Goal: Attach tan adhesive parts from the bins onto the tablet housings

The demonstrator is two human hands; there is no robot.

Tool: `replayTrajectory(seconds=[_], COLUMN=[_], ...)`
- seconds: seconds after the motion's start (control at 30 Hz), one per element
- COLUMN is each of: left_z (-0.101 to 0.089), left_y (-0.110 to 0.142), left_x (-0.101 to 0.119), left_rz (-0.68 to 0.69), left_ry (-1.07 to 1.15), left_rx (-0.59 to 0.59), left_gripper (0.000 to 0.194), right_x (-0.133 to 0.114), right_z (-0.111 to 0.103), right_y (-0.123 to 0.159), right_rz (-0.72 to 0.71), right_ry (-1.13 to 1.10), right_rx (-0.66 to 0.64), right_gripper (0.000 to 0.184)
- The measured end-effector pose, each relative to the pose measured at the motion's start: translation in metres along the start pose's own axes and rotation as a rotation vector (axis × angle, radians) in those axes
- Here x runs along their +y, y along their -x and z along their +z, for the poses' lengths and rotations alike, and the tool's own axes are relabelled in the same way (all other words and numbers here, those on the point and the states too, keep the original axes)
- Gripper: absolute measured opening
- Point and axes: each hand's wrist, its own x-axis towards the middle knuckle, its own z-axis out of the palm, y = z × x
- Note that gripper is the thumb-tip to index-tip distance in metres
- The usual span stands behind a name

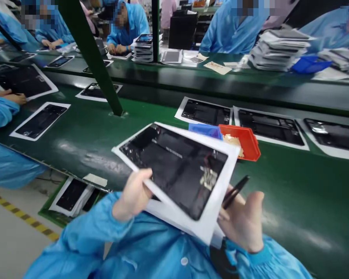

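I hold a white-framed tablet shell [177,170], its dark open inside facing up, tilted above the green belt. My left hand [132,195] grips its near left edge, thumb on top. My right hand [244,221] supports the near right corner from below and also pinches black tweezers [235,190] that point up and right. A small pale part [208,178] sits inside the shell near its right end. Both sleeves are light blue.
A red bin [244,141] with pale parts and a blue bin [206,130] stand just behind the shell. More open shells [269,126] lie along the green conveyor [308,201]. A slanted green post [90,54] rises at left. Other workers in blue sit around; stacks of trays [279,48] far right.
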Motion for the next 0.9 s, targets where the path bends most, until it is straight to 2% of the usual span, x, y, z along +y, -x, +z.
replayTrajectory(seconds=[0.07, 0.13, 0.2, 0.23, 0.27, 0.33, 0.37, 0.4, 0.43, 0.5, 0.57, 0.63, 0.7, 0.73, 0.8, 0.9], left_z=[0.029, 0.05, 0.057, 0.055, 0.048, 0.029, 0.018, 0.01, 0.004, 0.002, 0.014, 0.032, 0.051, 0.058, 0.069, 0.075], left_y=[0.034, 0.058, 0.073, 0.077, 0.079, 0.075, 0.067, 0.056, 0.04, -0.004, -0.061, -0.121, -0.171, -0.19, -0.214, -0.222], left_x=[-0.029, -0.049, -0.061, -0.062, -0.061, -0.047, -0.035, -0.021, -0.006, 0.024, 0.042, 0.042, 0.029, 0.019, 0.0, -0.017], left_rz=[-0.308, -0.544, -0.717, -0.788, -0.836, -0.792, -0.679, -0.502, -0.299, 0.071, 0.302, 0.354, 0.377, 0.378, 0.376, 0.372], left_ry=[0.45, 0.708, 0.771, 0.739, 0.664, 0.403, 0.228, 0.053, -0.104, -0.384, -0.527, -0.555, -0.499, -0.483, -0.457, -0.425], left_rx=[0.023, 0.005, -0.081, -0.182, -0.336, -0.757, -0.958, -1.086, -1.111, -0.94, -0.676, -0.457, -0.327, -0.305, -0.288, -0.292], left_gripper=[0.033, 0.038, 0.04, 0.039, 0.037, 0.031, 0.027, 0.024, 0.023, 0.022, 0.02, 0.017, 0.017, 0.018, 0.019, 0.021], right_x=[-0.004, -0.005, -0.003, -0.002, -0.001, -0.003, -0.006, -0.011, -0.016, -0.031, -0.044, -0.051, -0.048, -0.044, -0.034, -0.022], right_z=[-0.021, -0.042, -0.063, -0.074, -0.084, -0.101, -0.107, -0.111, -0.112, -0.105, -0.087, -0.064, -0.046, -0.041, -0.04, -0.048], right_y=[-0.005, -0.011, -0.016, -0.019, -0.021, -0.024, -0.024, -0.025, -0.026, -0.036, -0.059, -0.095, -0.136, -0.156, -0.185, -0.203], right_rz=[0.02, 0.071, 0.1, 0.113, 0.128, 0.138, 0.106, 0.039, -0.054, -0.255, -0.326, -0.243, -0.194, -0.163, -0.115, -0.074], right_ry=[0.148, 0.328, 0.452, 0.494, 0.536, 0.687, 0.808, 0.947, 1.083, 1.272, 1.361, 1.485, 1.531, 1.552, 1.579, 1.589], right_rx=[0.159, 0.257, 0.264, 0.257, 0.248, 0.232, 0.245, 0.282, 0.336, 0.442, 0.411, 0.232, 0.138, 0.125, 0.122, 0.128], right_gripper=[0.042, 0.038, 0.046, 0.048, 0.049, 0.049, 0.049, 0.048, 0.047, 0.04, 0.031, 0.026, 0.02, 0.016, 0.013, 0.01])
